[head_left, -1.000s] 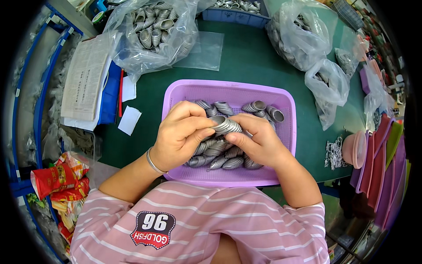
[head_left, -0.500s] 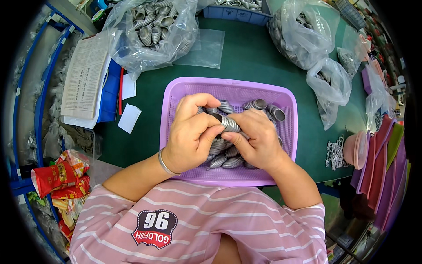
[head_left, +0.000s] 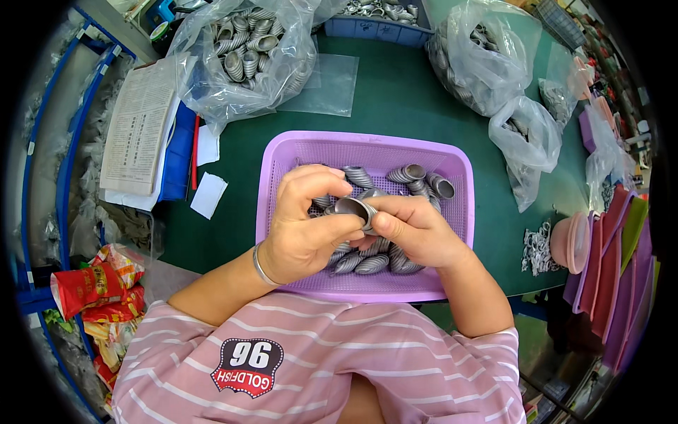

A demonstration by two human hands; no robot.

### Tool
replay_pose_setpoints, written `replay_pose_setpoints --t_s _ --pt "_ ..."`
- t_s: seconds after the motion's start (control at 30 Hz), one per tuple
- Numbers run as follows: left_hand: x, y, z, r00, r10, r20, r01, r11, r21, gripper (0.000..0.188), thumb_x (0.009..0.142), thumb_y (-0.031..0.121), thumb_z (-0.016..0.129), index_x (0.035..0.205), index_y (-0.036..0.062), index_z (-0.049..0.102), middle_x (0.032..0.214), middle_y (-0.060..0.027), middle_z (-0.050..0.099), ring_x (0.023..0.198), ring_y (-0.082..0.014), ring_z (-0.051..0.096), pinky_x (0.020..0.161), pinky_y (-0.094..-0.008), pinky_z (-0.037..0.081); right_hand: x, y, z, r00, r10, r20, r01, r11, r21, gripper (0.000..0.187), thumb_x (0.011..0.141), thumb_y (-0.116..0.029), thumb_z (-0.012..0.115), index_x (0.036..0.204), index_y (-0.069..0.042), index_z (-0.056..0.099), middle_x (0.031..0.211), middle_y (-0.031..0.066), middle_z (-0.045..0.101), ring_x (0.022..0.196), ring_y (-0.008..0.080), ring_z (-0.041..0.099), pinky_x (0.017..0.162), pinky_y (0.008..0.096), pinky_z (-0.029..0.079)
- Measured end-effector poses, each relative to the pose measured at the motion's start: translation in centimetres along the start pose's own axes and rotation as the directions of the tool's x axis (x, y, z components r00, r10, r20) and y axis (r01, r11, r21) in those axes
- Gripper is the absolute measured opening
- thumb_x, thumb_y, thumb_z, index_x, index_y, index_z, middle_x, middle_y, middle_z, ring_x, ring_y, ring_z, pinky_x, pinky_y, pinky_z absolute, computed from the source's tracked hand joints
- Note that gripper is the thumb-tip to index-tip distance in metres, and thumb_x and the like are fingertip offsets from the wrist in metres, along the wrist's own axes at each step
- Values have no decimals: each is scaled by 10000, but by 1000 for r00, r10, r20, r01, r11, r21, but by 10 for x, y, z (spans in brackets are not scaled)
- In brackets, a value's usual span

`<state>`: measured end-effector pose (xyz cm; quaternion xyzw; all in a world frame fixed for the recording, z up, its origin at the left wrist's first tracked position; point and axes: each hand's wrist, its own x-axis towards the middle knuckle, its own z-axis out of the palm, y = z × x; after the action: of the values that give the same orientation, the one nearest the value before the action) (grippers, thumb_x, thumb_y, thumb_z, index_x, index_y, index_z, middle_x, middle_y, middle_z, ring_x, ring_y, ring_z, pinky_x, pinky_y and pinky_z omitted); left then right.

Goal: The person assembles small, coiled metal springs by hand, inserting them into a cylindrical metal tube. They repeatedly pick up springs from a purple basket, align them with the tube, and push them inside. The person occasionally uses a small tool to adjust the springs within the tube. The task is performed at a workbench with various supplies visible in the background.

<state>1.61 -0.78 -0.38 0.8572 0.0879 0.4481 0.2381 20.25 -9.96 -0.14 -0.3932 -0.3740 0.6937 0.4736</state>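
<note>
Over a purple plastic basket (head_left: 367, 138), both my hands hold one ribbed grey metal sleeve (head_left: 355, 208). Its round open end faces upward, so the hollow inside shows. My left hand (head_left: 300, 215) grips the near and left side with thumb and curled fingers. On the other side, my right hand (head_left: 418, 232) pinches the rim between thumb and forefinger; its other fingers are partly hidden beneath. Several similar sleeves (head_left: 372, 264) lie loose in the basket below and beyond my hands.
Clear plastic bags of sleeves (head_left: 247, 53) stand at the back left and back right (head_left: 480, 60). A blue bin (head_left: 378, 28) sits between them. Papers (head_left: 138, 134) lie at left. A pink bowl (head_left: 571, 242) and small white pieces (head_left: 540, 249) are at right.
The sleeve has been turned from lying sideways to showing its open end upward. My right hand has shifted its grip to the rim. The basket appears slightly lower in view.
</note>
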Motion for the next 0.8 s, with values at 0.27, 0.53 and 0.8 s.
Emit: replay_pose_setpoints --t_s 0.27,0.53,0.8 --pt "-8 -5 2 904 -400 151 427 853 -300 372 931 344 606 777 15 529 738 -85 488 638 -216 467 603 -317 394 4 5 5 811 -584 42 405 507 -761 417 727 -186 805 1055 -5 623 892 124 633 751 253 615 660 323 498" --pt "-4 0 9 878 -469 98 479 864 -155 303 976 232 528 798 -12 551 714 -140 498 626 -267 482 593 -367 397 9 8 5 753 -646 123 355 242 -903 391 753 -212 766 1038 3 606 809 123 615 710 297 591 652 378 459" --pt "5 2 8 338 -831 442 814 22 -581 302 947 288 614 758 52 595 617 41 450 574 -78 388 554 -260 346 11 14 7 668 -723 174 253 2 -967 358 772 -206 738 1028 1 597 729 87 583 641 261 562 600 365 411"
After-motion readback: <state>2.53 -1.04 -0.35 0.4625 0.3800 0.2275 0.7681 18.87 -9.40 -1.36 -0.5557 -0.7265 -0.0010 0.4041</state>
